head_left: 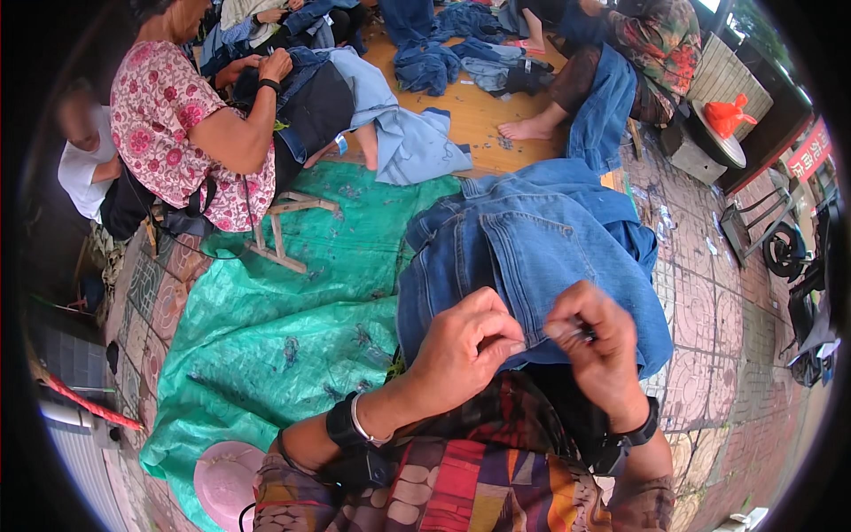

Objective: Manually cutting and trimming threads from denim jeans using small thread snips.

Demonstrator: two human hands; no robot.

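blue jeans (541, 253) lie heaped before me. my left hand (465, 341), over the jeans' near edge, has fingertips pinched; cannot tell on what. my right hand (607, 346), over that edge too, curls round a small dark object (585, 334), blurred. green sheet (266, 301): left of jeans.

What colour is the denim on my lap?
The denim is medium blue with paler faded areas; the head view shows it best.

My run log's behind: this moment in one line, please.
left hand: pinched, over blue jeans | right hand: curled around small dark object, blurred | green tarp: left of jeans
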